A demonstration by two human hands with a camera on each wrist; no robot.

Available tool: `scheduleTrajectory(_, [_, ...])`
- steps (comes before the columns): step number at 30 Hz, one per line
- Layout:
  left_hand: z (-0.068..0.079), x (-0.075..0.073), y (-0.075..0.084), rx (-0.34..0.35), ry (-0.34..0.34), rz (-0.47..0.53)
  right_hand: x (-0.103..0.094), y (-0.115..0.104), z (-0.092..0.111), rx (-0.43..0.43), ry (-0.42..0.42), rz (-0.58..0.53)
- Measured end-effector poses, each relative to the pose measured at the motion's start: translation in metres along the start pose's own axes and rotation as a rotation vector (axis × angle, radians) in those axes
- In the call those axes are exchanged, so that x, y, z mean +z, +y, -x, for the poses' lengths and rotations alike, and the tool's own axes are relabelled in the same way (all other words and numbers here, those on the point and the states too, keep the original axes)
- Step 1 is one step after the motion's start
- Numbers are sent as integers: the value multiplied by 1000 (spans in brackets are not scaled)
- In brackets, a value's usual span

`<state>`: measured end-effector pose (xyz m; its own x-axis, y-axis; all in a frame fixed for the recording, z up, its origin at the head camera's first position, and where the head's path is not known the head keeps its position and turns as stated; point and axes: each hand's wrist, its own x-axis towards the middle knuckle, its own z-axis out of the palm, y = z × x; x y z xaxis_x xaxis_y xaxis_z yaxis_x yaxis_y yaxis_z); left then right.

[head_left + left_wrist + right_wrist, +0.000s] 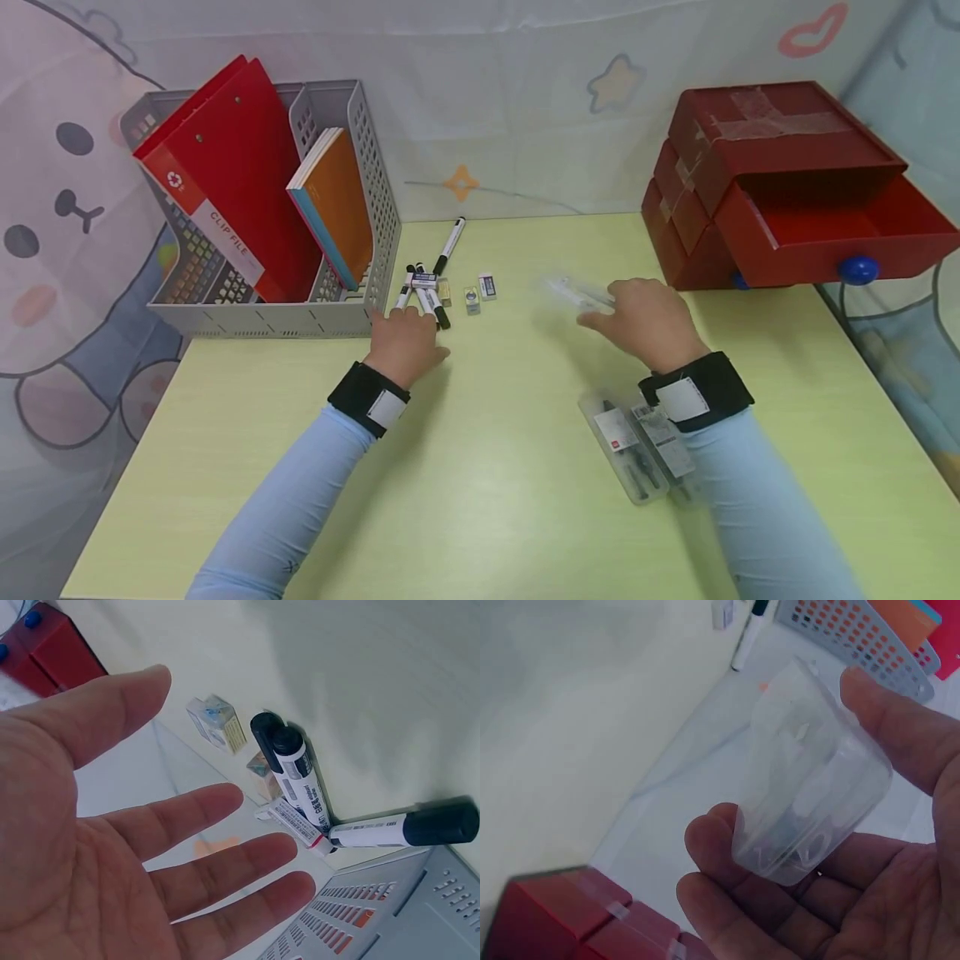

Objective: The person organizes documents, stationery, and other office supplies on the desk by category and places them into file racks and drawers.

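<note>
In the right wrist view, my right hand holds a clear plastic case between thumb and curled fingers. The head view shows this hand raised over the table's right half, the case blurred at its fingertips. My left hand, fingers extended and apart in the left wrist view, hovers beside several black-capped white markers. A small white eraser lies across the markers. More small erasers lie just right of them, one tucked against the pile.
A grey basket at the left holds red clip files and books. At back right stands a red drawer unit, its upper drawer pulled out. Two clear cases with contents lie by my right forearm.
</note>
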<state>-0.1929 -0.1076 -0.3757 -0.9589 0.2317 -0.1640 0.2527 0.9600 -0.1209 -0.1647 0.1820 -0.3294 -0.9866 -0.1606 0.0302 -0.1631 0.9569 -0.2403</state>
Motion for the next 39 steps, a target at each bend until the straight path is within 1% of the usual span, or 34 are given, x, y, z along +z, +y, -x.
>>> scheduleTrajectory(3, [-1,1,0,-4,2,-2,-14,3,0,45,56,-22])
scheduleTrajectory(4, [-1,1,0,-4,2,-2,-18,5,0,56,86,-25])
scheduleTrajectory(6, [-1,0,0,-8,-1,-2,-26,8,1,63,155,-38])
scheduleTrajectory(9, [0,0,0,-7,-5,-1,-39,13,2,62,253,-25])
scheduleTrajectory(11, [0,0,0,-7,-4,0,-49,15,3,65,293,-11])
scheduleTrajectory(12, [1,0,0,-7,-3,0,-53,17,3,72,297,-3])
scheduleTrajectory(17, [1,-1,0,2,3,-2,-75,24,4,142,275,13])
scheduleTrajectory(23, [2,0,0,8,5,1,-98,40,8,227,302,45])
scheduleTrajectory(27, [2,0,-1,8,10,1,-111,51,10,346,286,82])
scheduleTrajectory(31, [1,1,-2,7,14,1,-119,61,13,465,248,113])
scheduleTrajectory(35, [1,2,-2,5,18,2,-124,70,17,523,215,126])
scheduleTrajectory(37, [0,2,-2,4,15,3,-126,76,19,543,173,109])
scheduleTrajectory(39, [0,1,-2,4,8,1,-128,82,21,570,138,61])
